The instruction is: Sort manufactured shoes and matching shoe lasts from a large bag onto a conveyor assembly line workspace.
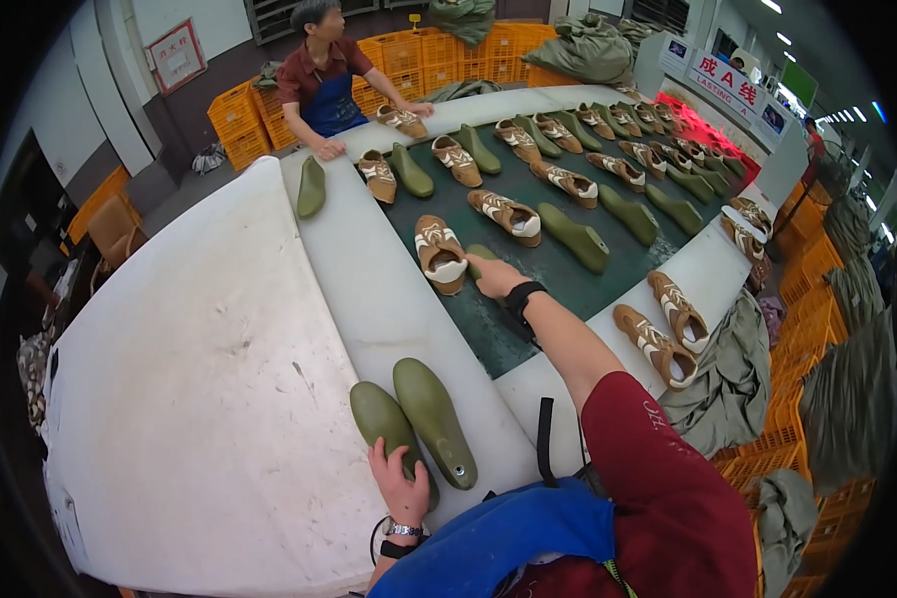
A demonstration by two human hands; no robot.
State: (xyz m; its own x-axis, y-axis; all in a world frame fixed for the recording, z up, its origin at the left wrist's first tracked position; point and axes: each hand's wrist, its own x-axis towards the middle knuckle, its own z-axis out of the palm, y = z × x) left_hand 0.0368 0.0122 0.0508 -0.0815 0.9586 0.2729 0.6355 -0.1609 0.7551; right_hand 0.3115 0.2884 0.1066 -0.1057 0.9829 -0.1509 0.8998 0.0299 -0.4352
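Observation:
On the white ledge near me lie two olive-green shoe lasts side by side, a left one [379, 411] and a right one [434, 419] with a metal-rimmed hole. My left hand [399, 486] is closed around the heel end of the left one, its fingers over the top. My right arm reaches across to the dark green conveyor belt, where my right hand [498, 280] grips another green shoe last [480, 255], mostly hidden by the hand. Just left of it sits a brown sneaker [440, 251] with white stripes. A second brown sneaker [505, 215] lies beyond.
Along the belt [468, 317] stand several rows of brown sneakers and green lasts. A pair of sneakers [658, 339] rests on the right ledge. A white-covered table [199, 399] fills the left. Across the belt's end, a co-worker [324, 85] touches a sneaker [402, 121]. Orange crates [797, 369] line the right.

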